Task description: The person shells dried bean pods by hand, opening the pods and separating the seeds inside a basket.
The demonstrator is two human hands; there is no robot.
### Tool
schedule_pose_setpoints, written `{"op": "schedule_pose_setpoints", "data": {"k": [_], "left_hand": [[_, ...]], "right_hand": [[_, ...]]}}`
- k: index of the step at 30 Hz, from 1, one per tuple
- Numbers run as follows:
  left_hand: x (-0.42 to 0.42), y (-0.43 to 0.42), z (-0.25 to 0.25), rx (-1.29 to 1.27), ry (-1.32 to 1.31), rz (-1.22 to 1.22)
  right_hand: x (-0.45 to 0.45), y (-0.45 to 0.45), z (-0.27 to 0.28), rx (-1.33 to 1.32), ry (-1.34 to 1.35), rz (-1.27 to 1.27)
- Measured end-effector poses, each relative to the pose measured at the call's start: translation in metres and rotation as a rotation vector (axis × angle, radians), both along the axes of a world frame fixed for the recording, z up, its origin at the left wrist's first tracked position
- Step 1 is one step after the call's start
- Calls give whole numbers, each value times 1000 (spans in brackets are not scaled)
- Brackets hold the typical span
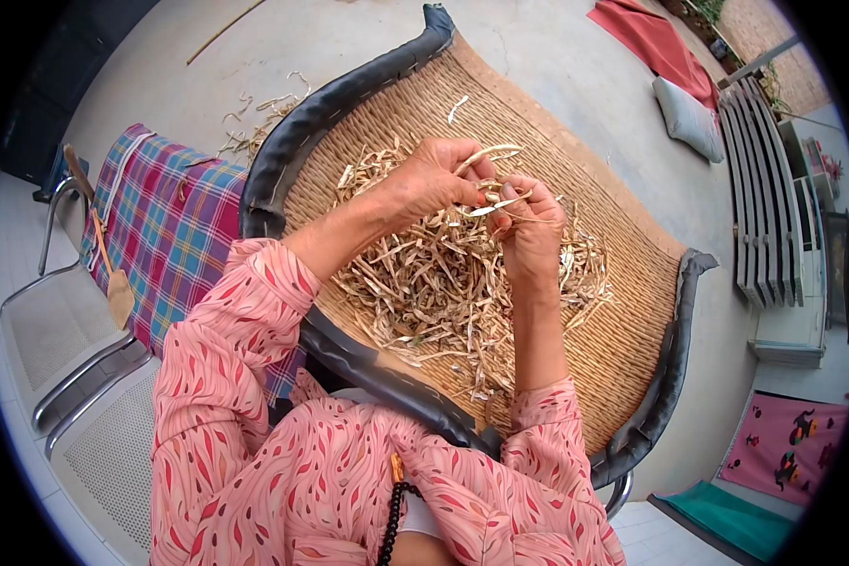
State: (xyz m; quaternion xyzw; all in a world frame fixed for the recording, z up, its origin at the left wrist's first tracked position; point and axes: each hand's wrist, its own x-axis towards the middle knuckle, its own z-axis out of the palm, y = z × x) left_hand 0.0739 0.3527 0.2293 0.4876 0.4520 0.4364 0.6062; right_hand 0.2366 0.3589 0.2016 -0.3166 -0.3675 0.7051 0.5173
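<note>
My left hand [439,176] is closed, its thumb and fingers pinching a long pale dry bean pod [491,152] that curves out to the right. Close beside it, my right hand [535,226] is also closed, gripping a split-looking pod [500,203] between thumb and fingers. The fingertips of both hands nearly meet, so I cannot make out exactly where one pod ends. Beneath them a heap of dry brown pods and husks [434,274] lies on a large woven winnowing tray [623,349] with a black-wrapped rim.
Perforated metal chairs [57,330] stand at the left, with a checked cloth [174,212] and a wooden spoon-like tool [120,297]. Loose husks [255,127] lie on the floor beyond the tray. A cushion [687,118] and red cloth [656,47] lie at the upper right.
</note>
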Motion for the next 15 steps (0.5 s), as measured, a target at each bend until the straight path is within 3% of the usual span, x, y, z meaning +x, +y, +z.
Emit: {"op": "schedule_pose_setpoints", "data": {"k": [3,6,12,15], "left_hand": [[5,-2,-1,139,-23,13],[8,-9,9,306,215,48],[10,-7,-4,639,440,34],[11,-6,-6,546,338,34]], "right_hand": [[1,3,-3,-63,50,-4],[-4,1,-2,-99,92,-45],[-6,-2,-2,-145,18,-90],[-8,-2,1,-140,-25,-94]]}}
